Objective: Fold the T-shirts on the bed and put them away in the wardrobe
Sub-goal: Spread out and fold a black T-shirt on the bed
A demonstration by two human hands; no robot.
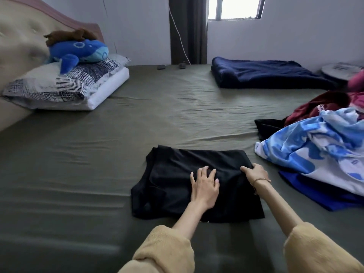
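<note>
shirt (177, 186) mid-bed | right hand (255, 172) pinches right edge | left hand (204, 186) flat

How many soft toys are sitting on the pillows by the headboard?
2: a blue whale plush lying on the stacked pillows, and a brown plush resting on the whale's back. More could be hidden behind them.

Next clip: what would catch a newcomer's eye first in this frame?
The two hands on the black T-shirt lying partly folded in the middle of the bed: the left hand rests flat on it, the right hand grips its right edge. Next, the pile of unfolded clothes at the right, and the blue whale toy on the pillows far left.
</note>
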